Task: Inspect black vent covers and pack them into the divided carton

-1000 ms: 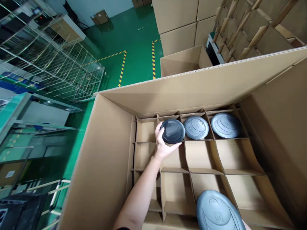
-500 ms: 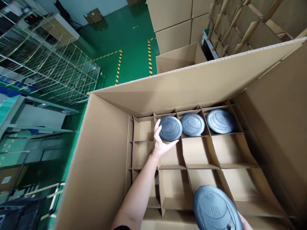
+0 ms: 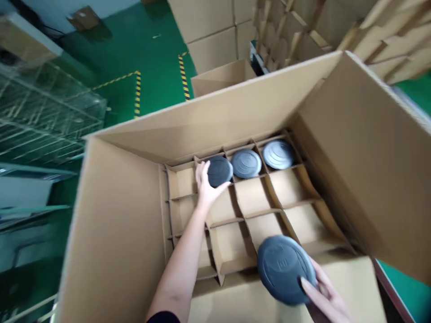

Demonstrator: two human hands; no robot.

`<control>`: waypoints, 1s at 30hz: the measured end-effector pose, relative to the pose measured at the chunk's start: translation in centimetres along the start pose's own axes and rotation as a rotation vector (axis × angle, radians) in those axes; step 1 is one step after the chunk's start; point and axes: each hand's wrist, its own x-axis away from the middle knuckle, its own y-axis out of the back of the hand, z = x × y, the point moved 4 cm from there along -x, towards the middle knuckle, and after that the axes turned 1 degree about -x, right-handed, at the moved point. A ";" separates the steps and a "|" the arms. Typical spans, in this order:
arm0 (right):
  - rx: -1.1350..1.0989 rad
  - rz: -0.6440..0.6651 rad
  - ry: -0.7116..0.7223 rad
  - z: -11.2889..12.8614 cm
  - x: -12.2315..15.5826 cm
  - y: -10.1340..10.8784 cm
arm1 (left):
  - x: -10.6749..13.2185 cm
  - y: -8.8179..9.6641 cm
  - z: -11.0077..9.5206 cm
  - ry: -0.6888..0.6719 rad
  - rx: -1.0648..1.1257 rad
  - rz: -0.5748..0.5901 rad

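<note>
Setting a dark cap (image 3: 219, 171) into the far row's second cell, my left hand (image 3: 206, 185) was closed around its rim. Two more caps (image 3: 246, 163) already sat in the cells just right of it. My right hand (image 3: 325, 294) gripped another cap (image 3: 285, 269) above the box's (image 3: 117, 215) near edge. Three cells looked filled; the remaining divider cells (image 3: 286, 187) stood bare.

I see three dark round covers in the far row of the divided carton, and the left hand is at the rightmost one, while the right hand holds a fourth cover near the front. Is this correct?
Not quite. In the head view the left hand is at the leftmost cover of the far row, not the rightmost one. The rest holds: three covers sit in the far row of the divided carton, and the right hand holds a fourth cover near the front.
</note>
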 end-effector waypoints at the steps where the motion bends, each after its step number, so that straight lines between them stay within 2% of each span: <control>1: -0.036 0.045 0.021 0.9 0.4 -1.0 | -0.2 -0.1 0.3 0.049 -0.061 0.067; 4: -0.099 0.132 0.110 3.4 1.2 -2.7 | -1.1 -0.6 1.0 0.119 -0.162 0.196; 7: -0.145 0.179 0.187 4.8 2.1 -2.8 | -1.8 -1.0 0.8 0.162 -0.217 0.238; 9: -0.177 0.193 0.223 5.3 3.1 -2.6 | -1.9 -0.6 -0.3 0.192 -0.230 0.204; 11: -0.202 0.198 0.255 5.6 4.3 -2.1 | -1.5 0.1 -2.6 0.143 -0.199 0.109; 15: -0.224 0.221 0.313 6.3 6.7 -0.3 | 1.3 1.9 -10.7 -0.052 0.062 -0.104; 17: -0.224 0.241 0.327 6.5 7.8 1.0 | 4.0 2.4 -15.3 0.004 0.268 -0.081; 19: -0.220 0.266 0.332 6.7 9.0 2.7 | 7.3 2.4 -19.8 0.155 0.424 0.062; 21: -0.225 0.291 0.345 6.8 10.3 4.7 | 11.2 2.0 -24.5 0.289 0.587 0.261; 24: -0.244 0.330 0.391 7.1 12.7 8.3 | 16.8 1.1 -31.1 0.408 0.877 0.529; 26: -0.254 0.361 0.442 7.4 14.5 11.0 | 20.0 0.5 -35.0 0.452 0.962 0.629; 30: -0.264 0.367 0.593 8.2 18.7 16.9 | 24.6 -0.5 -41.7 0.492 1.006 0.689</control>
